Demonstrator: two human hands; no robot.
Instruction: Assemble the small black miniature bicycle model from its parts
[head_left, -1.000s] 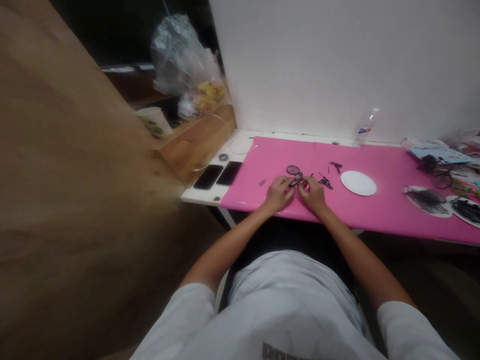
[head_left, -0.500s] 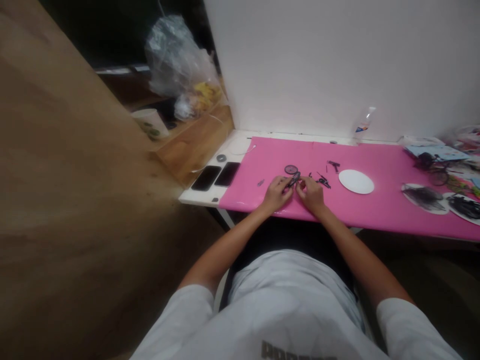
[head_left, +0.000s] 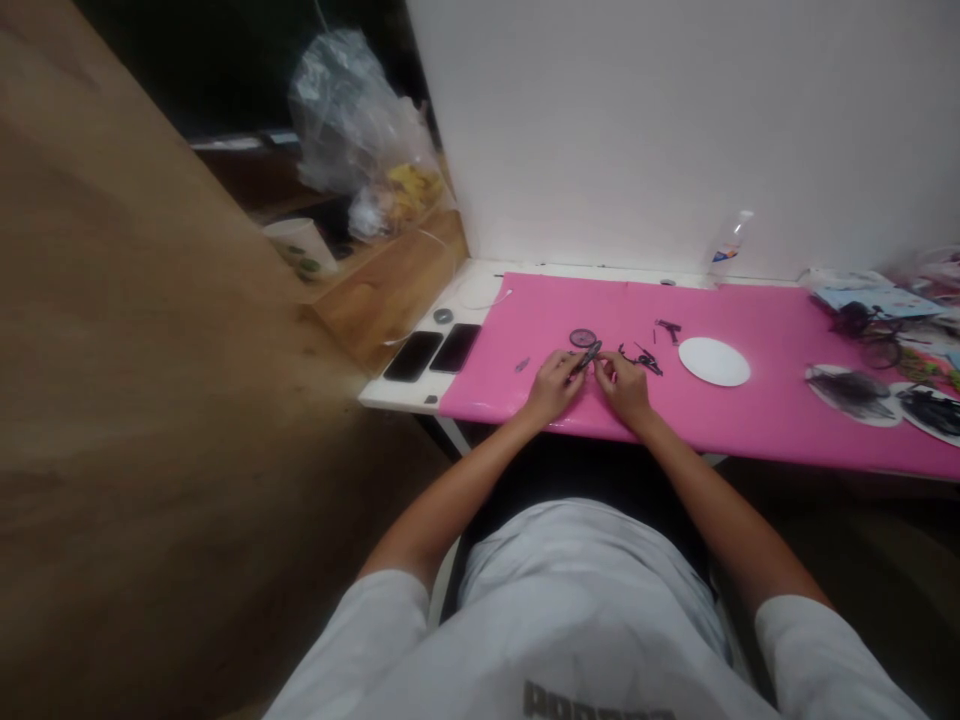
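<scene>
My left hand [head_left: 553, 386] is closed on a small dark toy wheel [head_left: 591, 354], tilted and seen almost edge-on. Close against its right side is my right hand [head_left: 624, 386], thumb and fingers pinched together; whatever is between them is too small to make out. Just beyond the hands, a second spoked wheel [head_left: 582, 338] lies flat on the pink table cover [head_left: 540, 310]. Several thin black parts [head_left: 646, 360] rest right of my right hand, with another black piece [head_left: 668, 328] farther back. A small grey piece [head_left: 522, 365] lies left of my left hand.
A white plate [head_left: 714, 362] lies to the right. Farther right are plates of black parts [head_left: 855, 394] and a dark toy bicycle [head_left: 874, 335]. Two phones [head_left: 412, 357] and a tape roll [head_left: 443, 316] sit at the left end. A bottle [head_left: 731, 240] stands by the wall.
My right fingertips have shifted slightly down and right along the held wheel, leaving more of it showing. The left hand stays almost in place.
</scene>
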